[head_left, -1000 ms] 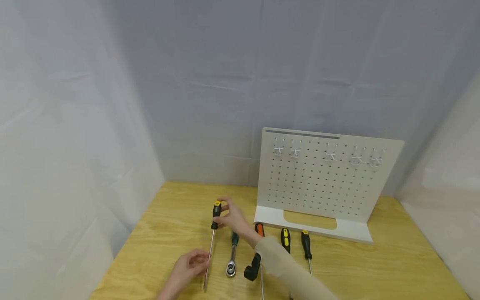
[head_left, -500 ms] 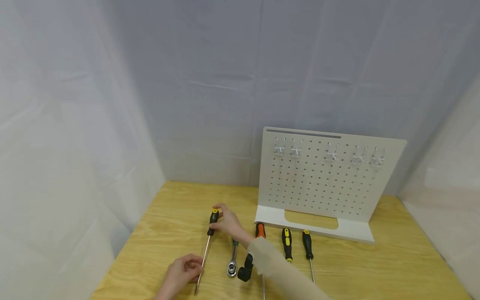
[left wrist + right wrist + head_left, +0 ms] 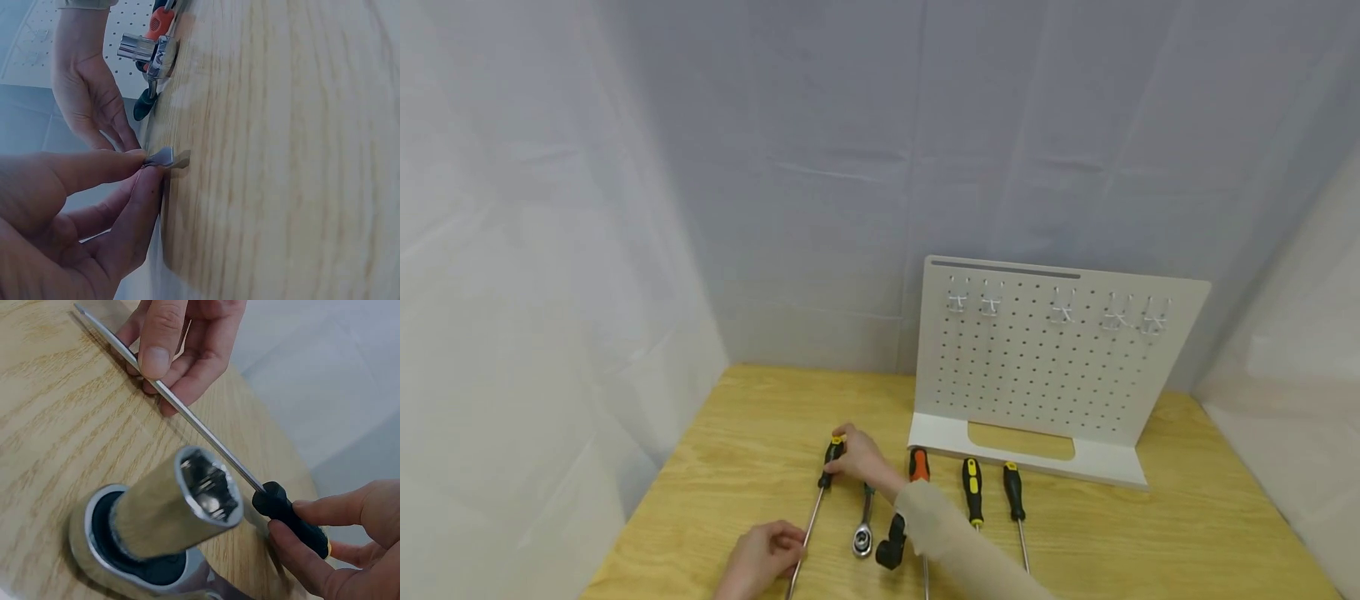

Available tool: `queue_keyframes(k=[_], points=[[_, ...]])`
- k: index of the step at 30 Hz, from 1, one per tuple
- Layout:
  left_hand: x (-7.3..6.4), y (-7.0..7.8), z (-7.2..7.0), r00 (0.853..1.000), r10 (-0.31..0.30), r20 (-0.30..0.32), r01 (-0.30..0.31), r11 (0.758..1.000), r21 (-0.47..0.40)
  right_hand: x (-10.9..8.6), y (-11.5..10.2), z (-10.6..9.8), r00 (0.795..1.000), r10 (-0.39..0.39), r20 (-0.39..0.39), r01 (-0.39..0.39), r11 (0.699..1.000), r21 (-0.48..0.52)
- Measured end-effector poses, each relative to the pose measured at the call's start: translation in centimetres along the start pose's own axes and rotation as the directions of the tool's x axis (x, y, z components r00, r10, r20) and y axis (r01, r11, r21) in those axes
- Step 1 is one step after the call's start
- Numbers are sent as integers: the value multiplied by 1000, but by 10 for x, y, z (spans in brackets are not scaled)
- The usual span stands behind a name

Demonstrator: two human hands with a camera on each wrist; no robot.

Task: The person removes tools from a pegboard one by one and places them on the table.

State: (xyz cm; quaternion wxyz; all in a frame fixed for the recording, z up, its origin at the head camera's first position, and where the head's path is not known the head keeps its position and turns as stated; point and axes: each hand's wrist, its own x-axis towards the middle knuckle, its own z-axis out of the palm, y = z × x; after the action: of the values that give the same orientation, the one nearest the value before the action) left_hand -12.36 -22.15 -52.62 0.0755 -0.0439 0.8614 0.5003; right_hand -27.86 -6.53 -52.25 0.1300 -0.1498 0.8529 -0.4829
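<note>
A long flat-blade screwdriver (image 3: 811, 525) with a black and yellow handle is held low at the left part of the wooden table. My right hand (image 3: 861, 458) grips its handle between thumb and fingers. Nearer the front, my left hand (image 3: 756, 560) pinches the steel shaft; in the left wrist view the flat tip (image 3: 160, 157) pokes out past the thumb and finger, close to the wood. Right of the shaft lies a ratchet wrench (image 3: 862, 537) with a dark green handle, partly behind my right hand. Its silver socket (image 3: 178, 503) looms large in the right wrist view.
A white pegboard (image 3: 1037, 358) with several clear hooks stands at the back right. Before it lie an orange-and-black screwdriver (image 3: 919, 464), a black-and-yellow one (image 3: 973, 487) and another black one (image 3: 1013, 492). My right sleeve (image 3: 947, 533) crosses over part of these tools.
The screwdriver has come nearer to me and lower in the head view, with both hands. My left hand has shifted down and left along with the shaft. The other tools lie as before.
</note>
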Motion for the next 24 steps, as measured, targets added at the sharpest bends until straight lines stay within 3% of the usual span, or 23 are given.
queue_keyframes(k=[9,24], points=[[-2,0,2,999,-43,-6,43,999,4,-2,1,4,1000,-8,-24,6,995,-96],[-3,0,4,999,-18,-28,19,999,37,-4,4,1,999,-32,-15,29,990,-136]])
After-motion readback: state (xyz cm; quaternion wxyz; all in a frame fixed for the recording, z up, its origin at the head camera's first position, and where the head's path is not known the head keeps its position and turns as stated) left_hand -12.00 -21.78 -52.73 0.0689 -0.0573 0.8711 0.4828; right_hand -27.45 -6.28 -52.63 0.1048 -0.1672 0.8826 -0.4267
